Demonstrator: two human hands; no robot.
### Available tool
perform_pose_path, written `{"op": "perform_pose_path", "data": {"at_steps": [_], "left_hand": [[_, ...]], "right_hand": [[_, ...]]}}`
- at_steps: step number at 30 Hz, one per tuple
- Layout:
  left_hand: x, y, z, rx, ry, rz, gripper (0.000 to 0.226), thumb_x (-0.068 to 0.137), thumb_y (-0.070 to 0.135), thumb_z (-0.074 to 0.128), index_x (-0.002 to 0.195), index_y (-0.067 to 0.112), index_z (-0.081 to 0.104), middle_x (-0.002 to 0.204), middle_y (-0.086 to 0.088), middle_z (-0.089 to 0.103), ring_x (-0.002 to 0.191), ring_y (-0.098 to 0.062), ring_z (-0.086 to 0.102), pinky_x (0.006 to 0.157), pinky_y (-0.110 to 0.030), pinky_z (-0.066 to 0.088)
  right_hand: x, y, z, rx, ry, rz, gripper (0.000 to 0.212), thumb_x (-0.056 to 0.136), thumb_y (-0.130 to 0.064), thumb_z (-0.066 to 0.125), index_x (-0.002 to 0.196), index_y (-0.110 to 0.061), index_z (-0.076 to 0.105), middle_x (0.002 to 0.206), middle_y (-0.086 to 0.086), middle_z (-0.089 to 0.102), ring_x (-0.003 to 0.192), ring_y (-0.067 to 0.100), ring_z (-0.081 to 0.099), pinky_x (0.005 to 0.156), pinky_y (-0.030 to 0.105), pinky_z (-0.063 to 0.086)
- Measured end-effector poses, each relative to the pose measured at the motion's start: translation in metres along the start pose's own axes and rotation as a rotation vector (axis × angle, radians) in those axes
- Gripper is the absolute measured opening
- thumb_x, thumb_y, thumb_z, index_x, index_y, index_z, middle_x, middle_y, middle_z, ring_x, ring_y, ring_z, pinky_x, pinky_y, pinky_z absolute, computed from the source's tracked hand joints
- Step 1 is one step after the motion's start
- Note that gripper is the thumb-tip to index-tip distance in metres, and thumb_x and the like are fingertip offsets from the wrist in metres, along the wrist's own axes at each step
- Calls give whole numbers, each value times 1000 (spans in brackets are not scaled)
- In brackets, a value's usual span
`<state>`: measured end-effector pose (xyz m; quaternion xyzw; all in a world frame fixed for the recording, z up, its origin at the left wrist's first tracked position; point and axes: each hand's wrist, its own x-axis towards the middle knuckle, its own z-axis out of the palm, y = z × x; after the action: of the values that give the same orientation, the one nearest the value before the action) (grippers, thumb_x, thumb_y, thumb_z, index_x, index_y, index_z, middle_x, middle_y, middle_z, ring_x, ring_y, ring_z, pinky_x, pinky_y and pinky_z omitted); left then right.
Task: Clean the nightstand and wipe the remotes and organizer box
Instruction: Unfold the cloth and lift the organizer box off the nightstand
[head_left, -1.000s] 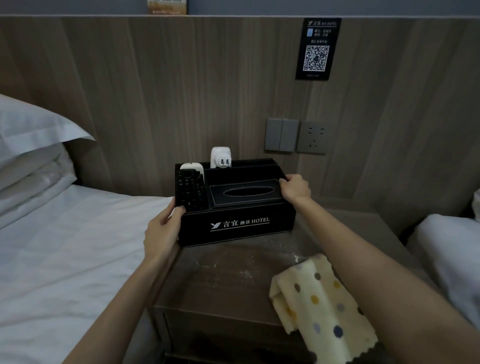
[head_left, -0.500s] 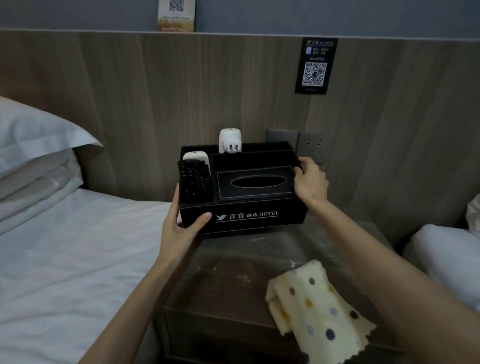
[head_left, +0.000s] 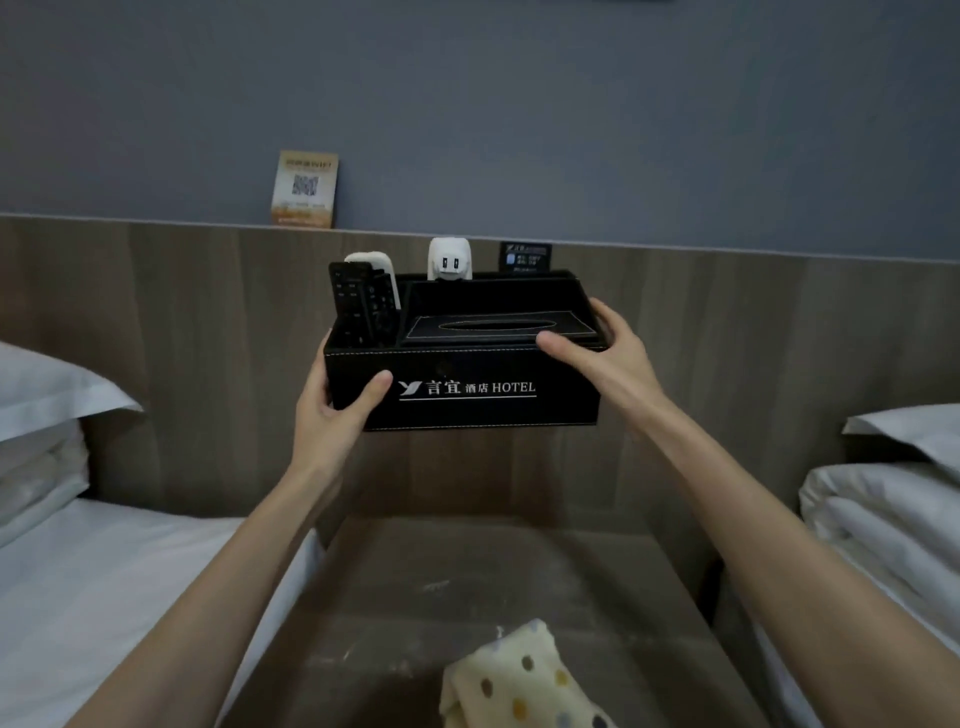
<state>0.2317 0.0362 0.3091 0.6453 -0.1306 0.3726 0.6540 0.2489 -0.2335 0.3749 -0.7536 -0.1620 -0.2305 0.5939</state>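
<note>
A black organizer box (head_left: 467, 410) with white HOTEL lettering hangs in the air well above the nightstand (head_left: 493, 587). My left hand (head_left: 337, 410) grips its left end, thumb on the front face. My right hand (head_left: 602, 358) grips its right end, thumb over the top edge. A black remote (head_left: 358, 306) and a white remote (head_left: 376, 262) stand in its left compartment. A white plug adapter (head_left: 449, 265) sticks up at the back. A tissue slot (head_left: 496, 326) fills the middle. The nightstand top is dusty, and a cream polka-dot cloth (head_left: 519, 686) lies at its front.
A bed with white sheet (head_left: 104, 597) and pillows (head_left: 47, 400) lies on the left; folded white bedding (head_left: 893, 509) sits on the right. A wood headboard panel (head_left: 727, 364) runs behind, with a yellow QR card (head_left: 305, 189) on its ledge.
Both hands have lifted the organizer box off the nightstand and raised it to headboard-ledge height. My view has tilted up, and the cloth stays where it was.
</note>
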Motion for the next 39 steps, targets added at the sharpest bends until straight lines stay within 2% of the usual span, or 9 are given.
{"op": "perform_pose_path", "data": {"at_steps": [4, 7, 11, 17, 23, 26, 32, 36, 39], "left_hand": [[33, 25, 25, 22, -49, 61, 64, 86, 23, 70, 143, 26, 42, 129, 9, 59, 121, -6, 54, 107, -36, 44], [59, 38, 42, 30, -100, 104, 66, 84, 29, 71, 143, 29, 42, 131, 5, 58, 123, -13, 54, 105, -44, 45], [94, 49, 63, -20, -120, 122, 68, 79, 36, 77, 139, 31, 46, 129, 3, 61, 122, -16, 57, 103, -48, 46], [149, 59, 92, -46, -149, 190, 62, 84, 29, 74, 139, 31, 45, 128, 4, 61, 121, -16, 57, 104, -46, 46], [195, 57, 111, -2, -158, 221, 60, 85, 21, 73, 138, 25, 46, 124, 1, 62, 118, -17, 58, 104, -45, 47], [211, 52, 117, 42, -188, 245, 67, 80, 15, 77, 139, 24, 45, 124, 4, 61, 118, -15, 57, 103, -43, 48], [235, 26, 127, 53, -199, 260, 68, 79, 11, 77, 138, 22, 46, 121, 6, 62, 114, -10, 58, 103, -38, 47], [237, 8, 137, 67, -139, 296, 64, 84, 13, 73, 139, 20, 42, 112, 18, 57, 105, 2, 54, 95, -18, 46], [246, 0, 143, 145, -85, 324, 67, 85, 29, 72, 142, 26, 37, 123, 12, 57, 116, -8, 53, 104, -30, 44]], "right_hand": [[11, -10, -29, -125, 28, -167, 108, 59, -23, 92, 147, -27, 30, 130, -19, 44, 124, 1, 44, 108, 23, 36], [27, -14, -46, -121, 71, -254, 102, 59, -23, 92, 142, -30, 34, 142, -13, 44, 133, 7, 41, 115, 37, 35], [55, -24, -63, -107, 100, -328, 94, 60, -26, 91, 136, -33, 38, 141, -7, 46, 132, 16, 45, 110, 45, 41], [103, -33, -75, -61, 120, -381, 74, 67, -17, 88, 125, -27, 43, 128, 0, 54, 116, 17, 57, 98, 42, 51], [152, -39, -75, -41, 115, -419, 70, 70, -11, 85, 124, -21, 42, 120, 1, 56, 105, 9, 59, 77, 17, 55], [172, -35, -74, -36, 106, -415, 69, 71, -12, 85, 126, -22, 43, 118, 0, 56, 103, 8, 59, 73, 14, 54], [202, -15, -69, -45, 99, -418, 69, 72, -11, 84, 129, -22, 45, 112, -6, 58, 107, 11, 60, 91, 31, 54], [217, -7, -65, -42, 86, -412, 71, 75, -10, 81, 134, -21, 43, 111, -10, 57, 110, 11, 60, 97, 34, 52], [225, -3, -63, -28, 109, -421, 75, 80, -14, 78, 142, -26, 36, 127, -8, 52, 119, 11, 53, 104, 35, 46]]}}
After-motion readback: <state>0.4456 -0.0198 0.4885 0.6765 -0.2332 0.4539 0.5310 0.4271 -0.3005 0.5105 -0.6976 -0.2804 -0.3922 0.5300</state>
